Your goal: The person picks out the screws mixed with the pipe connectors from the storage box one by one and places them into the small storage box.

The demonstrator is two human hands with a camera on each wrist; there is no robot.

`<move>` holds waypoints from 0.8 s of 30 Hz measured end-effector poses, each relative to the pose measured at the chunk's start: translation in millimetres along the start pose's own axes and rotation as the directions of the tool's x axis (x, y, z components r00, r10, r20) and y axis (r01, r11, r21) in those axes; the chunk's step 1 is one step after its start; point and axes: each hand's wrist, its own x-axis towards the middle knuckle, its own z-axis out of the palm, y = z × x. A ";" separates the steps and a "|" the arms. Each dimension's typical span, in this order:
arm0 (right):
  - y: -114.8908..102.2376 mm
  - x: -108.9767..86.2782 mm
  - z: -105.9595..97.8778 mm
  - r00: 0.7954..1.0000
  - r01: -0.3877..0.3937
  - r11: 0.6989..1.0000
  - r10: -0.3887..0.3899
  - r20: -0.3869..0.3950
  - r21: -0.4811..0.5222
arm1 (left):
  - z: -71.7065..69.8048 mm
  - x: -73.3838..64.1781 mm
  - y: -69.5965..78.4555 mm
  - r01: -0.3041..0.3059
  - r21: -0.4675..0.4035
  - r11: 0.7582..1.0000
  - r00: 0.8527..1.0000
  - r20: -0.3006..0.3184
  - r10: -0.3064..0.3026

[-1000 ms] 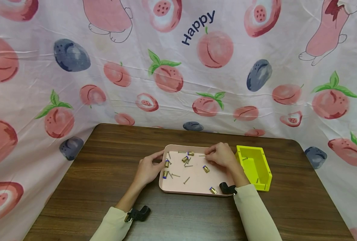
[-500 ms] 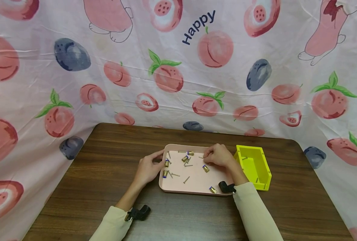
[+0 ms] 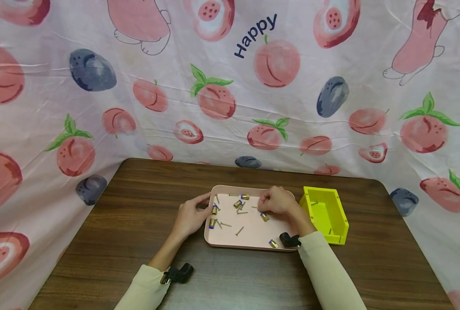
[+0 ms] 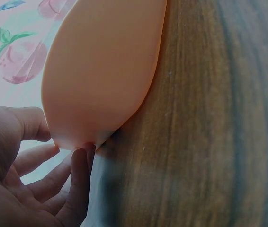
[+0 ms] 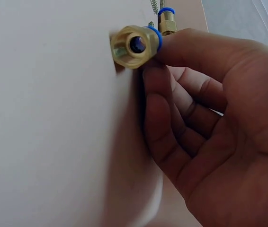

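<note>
My left hand (image 3: 191, 218) holds the left end of a pale pink tray (image 3: 249, 238). In the left wrist view its thumb is at the rim and its fingertips reach the lower side. Over the tray's back right part, my right hand (image 3: 277, 200) pinches a small screw (image 3: 255, 207); the fingers cover most of it. Right at those fingertips lies a brass fitting (image 5: 135, 47) with a blue ring. Other brass fittings (image 3: 237, 204) and several loose screws (image 3: 240, 231) are scattered across the tray, mostly toward its left and back.
A yellow bin (image 3: 337, 215) with a few screws in it stands just right of the tray, beside my right forearm. Both sit on a dark wooden table (image 3: 168, 181). A fruit-print curtain (image 3: 222, 163) hangs behind the table's back edge.
My right hand has moved a little left and toward me over the tray, and the screw at its fingertips has come along. The left hand stays at the tray's left end.
</note>
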 end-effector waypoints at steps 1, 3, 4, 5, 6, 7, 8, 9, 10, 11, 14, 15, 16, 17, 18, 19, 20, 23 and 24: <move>-0.7 0.1 -0.6 1.000 0.003 1.000 -0.003 0.008 0.000 | 0.1 0.5 -1.5 0.000 -0.003 1.000 1.000 0.001 0.000; -1.9 0.5 -1.5 1.000 0.009 1.000 -0.009 0.018 0.001 | -0.5 0.4 -1.6 -0.005 -0.005 1.000 1.000 0.002 0.005; -2.3 0.6 -2.0 1.000 0.009 1.000 -0.009 0.023 0.004 | -0.7 0.2 -1.4 -0.006 -0.004 1.000 1.000 0.005 0.006; -2.5 0.8 -2.4 1.000 0.008 1.000 -0.008 0.028 0.003 | -1.0 0.0 -0.9 -0.006 -0.003 1.000 1.000 0.008 0.006; -2.5 0.9 -2.7 1.000 0.006 1.000 -0.006 0.031 0.003 | -1.2 -0.3 -0.3 -0.003 -0.001 1.000 1.000 0.011 0.003; -2.2 1.2 -2.7 0.999 0.007 1.000 -0.007 0.034 0.006 | -1.4 -0.4 0.2 0.001 0.000 1.000 1.000 0.013 -0.001; -1.5 1.7 -2.7 0.999 0.007 1.000 -0.007 0.037 0.007 | -1.6 -0.6 1.1 0.007 0.002 1.000 1.000 0.015 -0.007; -1.2 1.8 -2.8 0.999 0.008 1.000 -0.008 0.042 0.010 | -1.6 -0.5 1.3 0.015 0.004 1.000 1.000 0.018 -0.015; -0.4 2.3 -2.7 0.999 0.011 1.000 -0.012 0.046 0.016 | -1.7 -0.4 1.3 0.023 0.006 1.000 1.000 0.020 -0.023; 0.7 2.9 -2.6 0.999 0.017 1.000 -0.018 0.048 0.023 | -1.8 -0.2 1.2 0.030 0.007 1.000 0.999 0.021 -0.030; 8.1 6.6 -0.1 0.998 0.040 0.998 -0.043 0.050 0.046 | -2.0 0.3 0.6 0.037 0.011 0.999 0.999 0.021 -0.037; 13.3 9.2 2.6 0.998 0.048 0.997 -0.051 0.044 0.054 | -2.0 0.3 0.5 0.036 0.011 0.999 0.999 0.021 -0.036; 20.8 13.5 6.8 0.998 0.055 0.997 -0.057 0.037 0.059 | -2.0 0.2 0.4 0.034 0.009 0.999 0.999 0.020 -0.034; 29.1 18.1 11.4 0.997 0.069 0.996 -0.071 0.028 0.060 | -2.0 0.0 0.6 0.030 0.007 1.000 0.999 0.019 -0.030; 34.2 20.8 14.4 0.997 0.073 0.995 -0.075 0.018 0.066 | -2.1 -0.4 0.8 0.026 0.005 1.000 0.999 0.019 -0.026; 39.5 23.6 17.6 0.997 0.076 0.995 -0.077 0.006 0.068 | -2.1 -0.8 1.3 0.022 0.001 1.000 1.000 0.018 -0.022; 44.2 25.8 20.8 0.997 0.081 0.994 -0.080 -0.007 0.069 | -2.2 -1.3 1.8 0.016 -0.005 1.000 1.000 0.017 -0.016; 42.6 21.3 18.7 0.994 0.104 0.992 -0.102 -0.033 0.073 | -2.6 -2.4 3.0 0.009 -0.016 1.000 1.000 0.016 -0.009; 38.0 16.6 15.6 0.993 0.109 0.991 -0.105 -0.047 0.080 | -2.7 -2.6 3.2 0.009 -0.019 1.000 1.000 0.015 -0.009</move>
